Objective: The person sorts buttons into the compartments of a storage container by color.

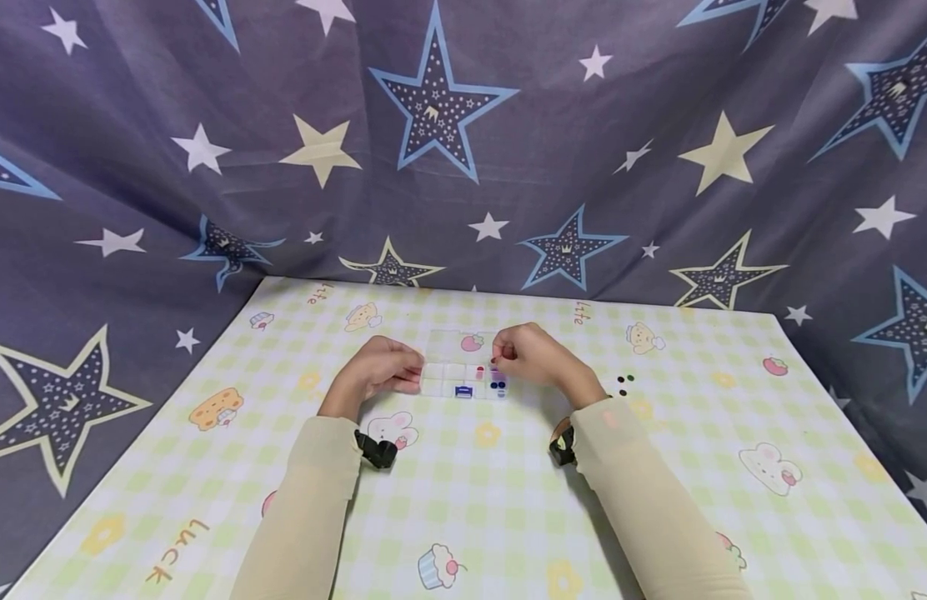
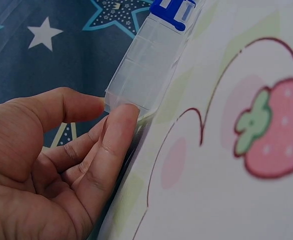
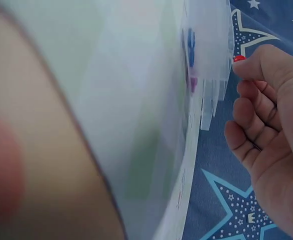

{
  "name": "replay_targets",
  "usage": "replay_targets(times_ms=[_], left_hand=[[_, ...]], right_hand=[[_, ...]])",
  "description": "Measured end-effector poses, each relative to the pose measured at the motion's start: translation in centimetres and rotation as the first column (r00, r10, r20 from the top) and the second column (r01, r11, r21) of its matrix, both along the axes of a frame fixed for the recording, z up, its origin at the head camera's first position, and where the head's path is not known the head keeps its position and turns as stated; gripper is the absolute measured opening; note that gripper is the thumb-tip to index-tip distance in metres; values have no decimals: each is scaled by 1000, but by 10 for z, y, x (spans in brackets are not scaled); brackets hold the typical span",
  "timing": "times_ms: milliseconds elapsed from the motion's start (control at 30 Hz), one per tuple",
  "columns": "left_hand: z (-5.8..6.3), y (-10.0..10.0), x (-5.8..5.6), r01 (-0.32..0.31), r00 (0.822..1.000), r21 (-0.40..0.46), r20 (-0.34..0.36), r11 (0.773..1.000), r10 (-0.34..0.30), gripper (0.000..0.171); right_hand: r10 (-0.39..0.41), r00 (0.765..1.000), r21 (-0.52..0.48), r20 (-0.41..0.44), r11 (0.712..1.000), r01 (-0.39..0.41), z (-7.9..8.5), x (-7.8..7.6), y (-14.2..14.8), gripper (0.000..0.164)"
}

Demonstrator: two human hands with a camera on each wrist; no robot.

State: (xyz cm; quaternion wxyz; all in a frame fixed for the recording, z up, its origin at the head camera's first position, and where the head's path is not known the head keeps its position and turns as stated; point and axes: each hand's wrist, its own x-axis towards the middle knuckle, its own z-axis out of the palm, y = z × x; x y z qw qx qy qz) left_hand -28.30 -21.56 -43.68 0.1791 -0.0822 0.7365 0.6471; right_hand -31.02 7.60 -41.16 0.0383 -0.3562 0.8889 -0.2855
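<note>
A clear plastic compartment box (image 1: 443,382) with a blue latch (image 1: 463,391) lies on the table, its transparent lid (image 1: 444,343) swung back. My left hand (image 1: 383,367) holds the box's left end between thumb and fingers; the left wrist view shows the thumb and a finger at its corner (image 2: 117,97). Over the right end, my right hand (image 1: 536,354) pinches a small round red piece (image 3: 239,58) between thumb and forefinger. Inside the box, small red and pink pieces (image 1: 480,372) sit in one compartment and dark blue ones (image 1: 498,385) farther right. Compartments toward the left look bare.
Three small dark round pieces (image 1: 622,392), one greenish, lie on the table right of my right hand. A checked, cartoon-printed cloth (image 1: 486,500) covers the table. Behind it hangs a dark curtain (image 1: 508,167) with stars. Black wrist bands (image 1: 377,450) sit at both cuffs.
</note>
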Motion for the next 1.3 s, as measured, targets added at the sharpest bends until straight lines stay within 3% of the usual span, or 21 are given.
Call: replay_targets(times_ms=[333, 633, 1300], left_hand=[[-2, 1, -1, 1, 1000, -5, 6, 1000, -1, 32], [-2, 2, -2, 9, 1000, 2, -5, 1000, -9, 32], [-1, 0, 0, 5, 1000, -8, -5, 1000, -5, 31]], right_hand=[[38, 999, -13, -7, 999, -38, 1, 3, -13, 10], [15, 1000, 23, -21, 1000, -15, 8, 7, -9, 7], [-41, 992, 8, -121, 999, 42, 19, 26, 51, 6]])
